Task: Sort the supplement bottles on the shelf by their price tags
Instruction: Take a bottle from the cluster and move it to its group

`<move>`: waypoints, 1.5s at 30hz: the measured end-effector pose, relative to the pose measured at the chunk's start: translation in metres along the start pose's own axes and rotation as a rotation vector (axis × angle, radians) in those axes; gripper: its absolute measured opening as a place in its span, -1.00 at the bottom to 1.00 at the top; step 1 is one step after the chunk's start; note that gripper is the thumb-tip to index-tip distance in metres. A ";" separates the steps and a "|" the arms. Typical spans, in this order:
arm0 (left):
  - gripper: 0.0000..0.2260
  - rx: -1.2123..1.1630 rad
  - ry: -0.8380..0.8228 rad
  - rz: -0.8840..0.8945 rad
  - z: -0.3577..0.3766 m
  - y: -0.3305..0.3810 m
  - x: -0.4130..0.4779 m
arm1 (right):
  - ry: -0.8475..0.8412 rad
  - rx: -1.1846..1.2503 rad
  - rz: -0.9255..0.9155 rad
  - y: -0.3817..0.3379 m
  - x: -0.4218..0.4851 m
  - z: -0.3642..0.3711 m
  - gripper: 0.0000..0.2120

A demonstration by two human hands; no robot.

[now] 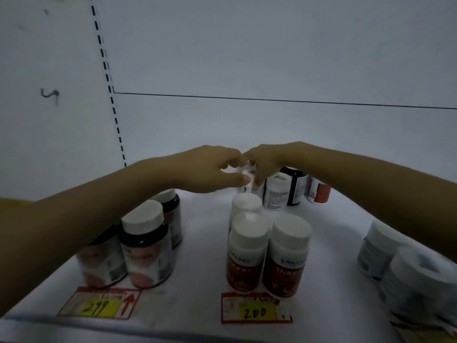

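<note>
- small white bottle (248, 175) is at the back of the shelf (202, 243), mostly hidden; left hand (215, 169) and right hand (267, 162) both curl fingers round it
- white shelf, plain white back panel (272, 58), pretty dim
- dark bottles (146, 246) behind the 299 tag (99, 305), red-labelled bottles (247, 256) behind the 200 tag (254, 311), white tubs (380, 248) far right

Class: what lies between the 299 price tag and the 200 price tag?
Bare white shelf only, in the head view, from 299 price tag to 200 price tag.
</note>
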State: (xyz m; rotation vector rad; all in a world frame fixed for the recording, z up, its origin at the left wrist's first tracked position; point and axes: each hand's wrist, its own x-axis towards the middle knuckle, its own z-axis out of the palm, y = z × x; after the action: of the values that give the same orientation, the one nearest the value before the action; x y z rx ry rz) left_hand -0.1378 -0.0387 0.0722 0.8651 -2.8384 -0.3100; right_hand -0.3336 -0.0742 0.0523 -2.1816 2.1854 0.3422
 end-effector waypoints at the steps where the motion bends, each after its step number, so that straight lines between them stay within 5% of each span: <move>1: -0.58 0.002 0.006 -0.022 0.001 0.002 -0.002 | -0.015 -0.010 -0.021 0.000 0.004 0.003 -0.28; 12: -0.58 -0.065 0.173 -0.144 -0.005 0.001 -0.013 | 0.162 0.013 -0.210 -0.011 -0.020 -0.027 -0.39; 18: -0.48 -0.275 0.333 -0.138 -0.014 0.011 -0.015 | 0.349 0.552 -0.222 -0.005 -0.093 -0.074 -0.57; 26: -0.69 -0.623 0.464 0.089 -0.012 0.071 -0.011 | 0.590 0.899 -0.048 0.013 -0.178 -0.074 -0.58; 34: -0.62 -0.858 0.344 0.095 0.013 0.128 -0.005 | 0.611 0.963 -0.045 0.049 -0.226 -0.049 -0.65; 41: -0.67 -1.617 0.100 0.068 0.046 0.194 0.015 | 0.572 1.176 -0.187 0.111 -0.258 -0.034 -0.81; 43: -0.64 -1.655 0.158 0.057 0.057 0.209 0.023 | 0.540 1.241 -0.231 0.131 -0.263 -0.024 -0.80; 45: -0.63 -1.437 0.361 0.012 0.072 0.222 0.032 | 0.503 1.277 -0.241 0.147 -0.267 -0.014 -0.78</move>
State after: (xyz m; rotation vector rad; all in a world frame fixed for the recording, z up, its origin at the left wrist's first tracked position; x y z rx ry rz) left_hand -0.2970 0.1339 0.0595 0.4376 -1.5670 -1.6396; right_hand -0.4744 0.1843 0.1331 -1.6979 1.4247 -1.3265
